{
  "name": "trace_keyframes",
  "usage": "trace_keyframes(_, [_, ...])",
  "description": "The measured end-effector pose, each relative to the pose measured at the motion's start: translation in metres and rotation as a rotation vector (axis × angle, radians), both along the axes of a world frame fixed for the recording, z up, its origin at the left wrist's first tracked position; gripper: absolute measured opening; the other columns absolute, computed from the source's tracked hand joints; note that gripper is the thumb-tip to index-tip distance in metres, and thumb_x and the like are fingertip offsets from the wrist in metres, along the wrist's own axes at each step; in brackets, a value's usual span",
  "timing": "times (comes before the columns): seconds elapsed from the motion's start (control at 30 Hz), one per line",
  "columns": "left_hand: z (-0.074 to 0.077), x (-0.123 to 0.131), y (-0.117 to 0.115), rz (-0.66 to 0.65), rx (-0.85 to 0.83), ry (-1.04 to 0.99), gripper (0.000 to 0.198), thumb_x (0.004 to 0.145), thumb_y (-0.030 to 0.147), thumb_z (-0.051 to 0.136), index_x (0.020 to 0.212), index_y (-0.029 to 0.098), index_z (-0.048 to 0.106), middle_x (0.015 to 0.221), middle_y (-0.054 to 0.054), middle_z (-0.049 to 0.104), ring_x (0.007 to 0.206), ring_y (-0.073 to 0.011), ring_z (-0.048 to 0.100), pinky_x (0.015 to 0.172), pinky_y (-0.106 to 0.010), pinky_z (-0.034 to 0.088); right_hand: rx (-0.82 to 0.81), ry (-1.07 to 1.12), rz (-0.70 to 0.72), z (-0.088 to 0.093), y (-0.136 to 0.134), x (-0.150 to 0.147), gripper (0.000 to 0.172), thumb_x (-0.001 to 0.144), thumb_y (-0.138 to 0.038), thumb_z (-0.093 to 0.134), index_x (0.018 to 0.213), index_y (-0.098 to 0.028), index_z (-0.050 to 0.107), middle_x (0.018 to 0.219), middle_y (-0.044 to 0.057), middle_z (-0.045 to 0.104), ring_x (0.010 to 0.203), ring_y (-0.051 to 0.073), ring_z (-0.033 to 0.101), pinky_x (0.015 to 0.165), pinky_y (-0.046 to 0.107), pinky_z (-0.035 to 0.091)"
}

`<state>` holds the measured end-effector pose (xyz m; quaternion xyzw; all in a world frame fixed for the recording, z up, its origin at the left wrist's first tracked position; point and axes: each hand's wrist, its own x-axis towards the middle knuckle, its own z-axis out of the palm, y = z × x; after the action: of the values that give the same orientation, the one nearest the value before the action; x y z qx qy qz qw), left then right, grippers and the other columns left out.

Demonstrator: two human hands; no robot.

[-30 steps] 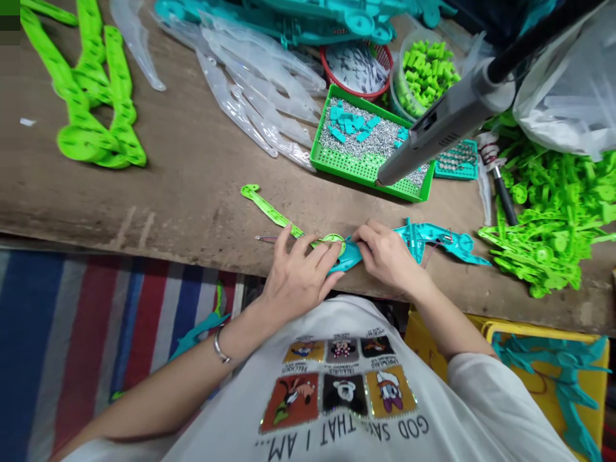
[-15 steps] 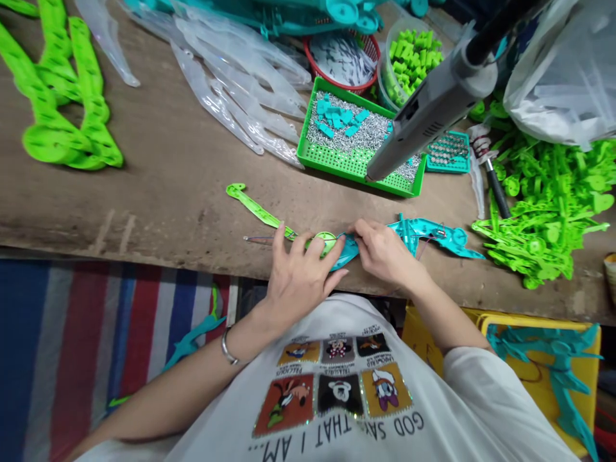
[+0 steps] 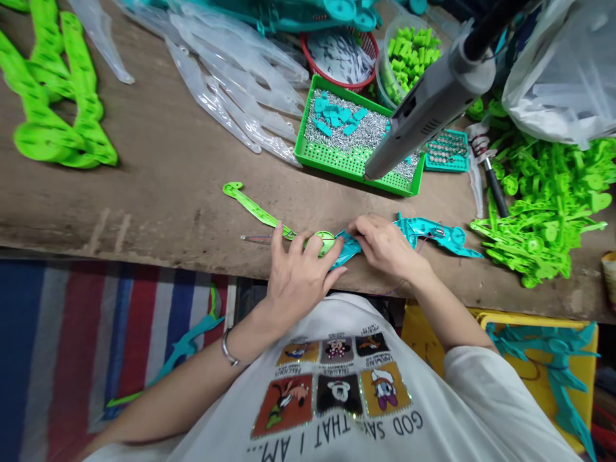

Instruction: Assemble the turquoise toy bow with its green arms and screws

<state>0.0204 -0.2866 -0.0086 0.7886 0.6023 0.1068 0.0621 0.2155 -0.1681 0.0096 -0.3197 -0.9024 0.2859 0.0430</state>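
Note:
A long curved plastic piece lies along the table's front edge, its left limb bright green and its right half turquoise, with open ribbed sides up. My left hand rests over the green round hub, fingers spread and pressing on it, thumb apart below. My right hand is closed in a pinch at the turquoise half, just right of the hub; its fingertips hide whatever they hold. A thin wire sticks out left of my left hand, and another loops near the right forearm.
A grey electric screwdriver hangs over a green tray of screws and turquoise bits. Green parts are heaped right, beside a black-handled tool. Clear plastic limbs and larger green pieces lie left. A yellow bin stands below.
The whole view has shifted slightly left. The right fingers have shifted a little on the turquoise half; the left hand stays over the hub.

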Motion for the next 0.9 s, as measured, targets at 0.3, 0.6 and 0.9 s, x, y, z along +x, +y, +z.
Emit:
trace_keyframes(0.3, [0.005, -0.001, -0.001, -0.018, -0.038, -0.012, 0.052, 0.099, 0.041, 0.061, 0.149, 0.027, 0.056, 0.116, -0.015, 0.062, 0.125, -0.0371, 0.054, 0.117, -0.072, 0.030, 0.100, 0.053, 0.093, -0.014, 0.005, 0.008, 0.022, 0.097, -0.010, 0.045, 0.110, -0.020, 0.060, 0.097, 0.007, 0.073, 0.087, 0.023, 0.060, 0.081, 0.034, 0.039])
trace_keyframes(0.6, [0.004, 0.001, -0.002, 0.002, -0.029, -0.053, 0.051, 0.096, 0.038, 0.065, 0.146, 0.026, 0.059, 0.119, -0.017, 0.063, 0.128, -0.0386, 0.055, 0.117, -0.077, 0.026, 0.129, -0.117, 0.197, 0.003, 0.008, 0.007, 0.029, 0.103, -0.014, 0.038, 0.118, -0.020, 0.062, 0.097, 0.008, 0.072, 0.092, 0.024, 0.060, 0.085, 0.037, 0.038])
trace_keyframes(0.9, [0.003, 0.001, -0.004, -0.011, -0.025, 0.023, 0.055, 0.099, 0.041, 0.062, 0.151, 0.026, 0.053, 0.120, -0.017, 0.064, 0.129, -0.0390, 0.056, 0.117, -0.076, 0.028, 0.024, 0.074, -0.037, 0.001, 0.012, 0.039, 0.023, 0.103, -0.016, 0.043, 0.110, -0.018, 0.065, 0.104, 0.010, 0.066, 0.098, 0.022, 0.063, 0.088, 0.034, 0.051])
